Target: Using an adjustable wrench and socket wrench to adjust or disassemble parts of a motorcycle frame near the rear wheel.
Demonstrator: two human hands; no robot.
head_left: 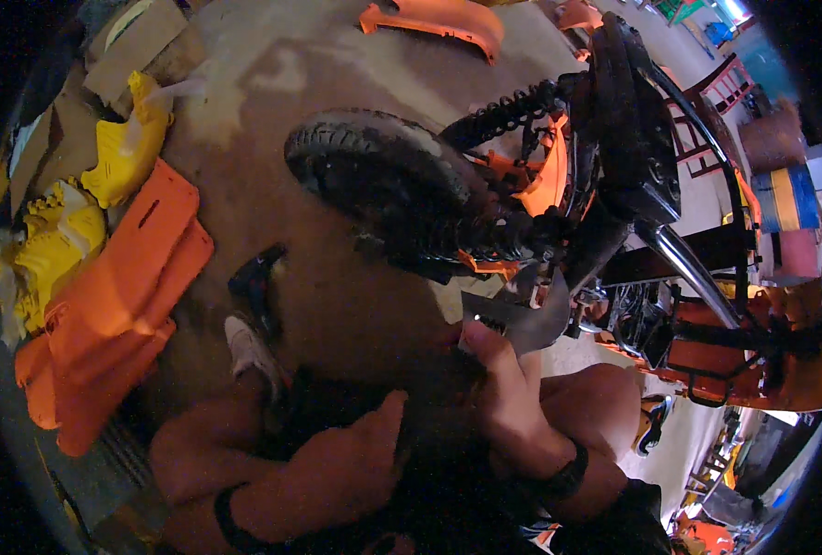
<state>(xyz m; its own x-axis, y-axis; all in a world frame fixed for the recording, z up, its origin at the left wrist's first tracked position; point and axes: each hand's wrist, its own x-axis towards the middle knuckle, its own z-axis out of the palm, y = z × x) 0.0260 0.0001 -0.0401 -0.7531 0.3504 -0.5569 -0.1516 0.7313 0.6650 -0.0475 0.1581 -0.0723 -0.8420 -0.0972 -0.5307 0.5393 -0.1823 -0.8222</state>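
In my right hand [512,393] is a thin grey curved plate [526,319], pinched with the thumb on its near end. The plate sits just in front of the dark vehicle frame [628,176]; whether it touches the frame, I cannot tell. My left hand [360,458] is held low over my lap with its fingers curled in. What it holds, if anything, is lost in shadow. Beyond the hands, a black wheel [378,171] with a worn tyre is joined to the frame, flanked by coil-spring shock absorbers [512,116].
Orange panels [119,305] and yellow moulded parts [124,153] lie along the left, near cardboard [138,55]. A black object [258,282] lies on the floor beyond my shoe [249,351]. Another orange panel [438,23] is at the far side; a striped drum [790,199] stands right.
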